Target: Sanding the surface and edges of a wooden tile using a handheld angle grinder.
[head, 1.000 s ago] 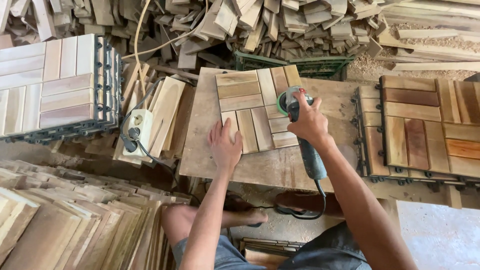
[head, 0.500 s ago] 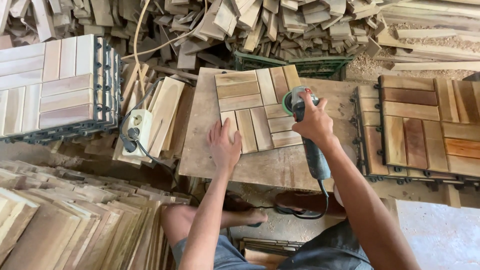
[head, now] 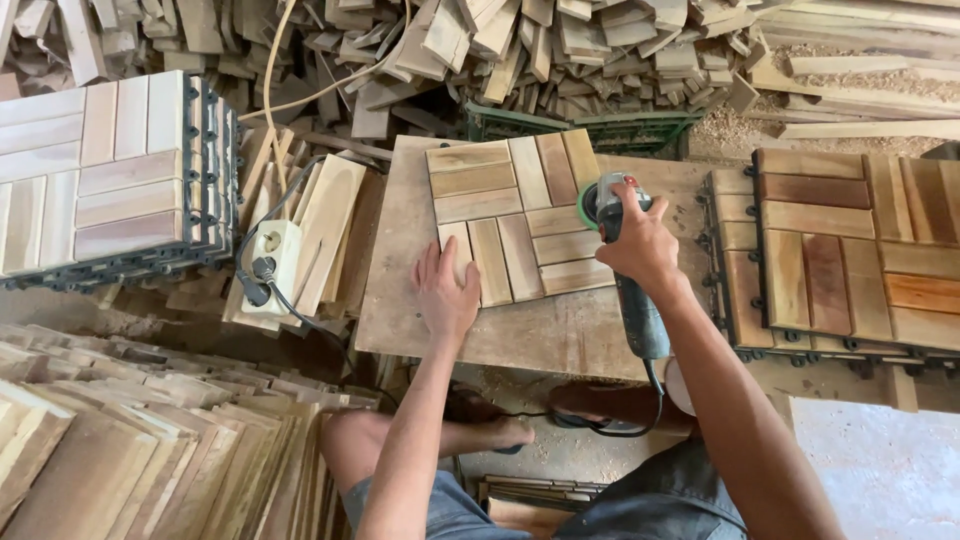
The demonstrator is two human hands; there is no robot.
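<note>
view: head camera, looking down at a workbench
left hand point(head: 447, 290): flat, fingers spread, palm pressed on the lower left corner of the wooden tile, partly on the tabletop
right hand point(head: 637, 240): wrapped tight around the body of the angle grinder, fingers closed on it
angle grinder point(head: 625, 265): grey body, green disc guard at the head; head sits at the tile's right edge, upper half; tail points toward the person
grinder cord point(head: 600, 425): black, leaves the tail, loops below the tabletop edge near the feet
wooden tile point(head: 515, 220): square slatted tile, four blocks of slats in alternating directions, lies flat on the middle of the tabletop, slightly rotated
tabletop point(head: 400, 270): worn bare wood board, tile covers its upper centre
tile stack left point(head: 100, 180): pile of same slatted tiles, black plastic backing seen at the side, well apart from the left hand
tile stack right point(head: 850, 250): darker reddish tiles, just beside the tabletop on the right
power strip point(head: 270, 270): cream socket block with black plug, left of the tabletop, lying on loose boards
offcut heap point(head: 500, 50): scrap wood pieces along the top, behind the tabletop
green crate point(head: 580, 125): partly seen behind the tile
plank pile point(head: 120, 460): thin boards, lower left
legs: bare knees and feet under the tabletop, dark shorts
</note>
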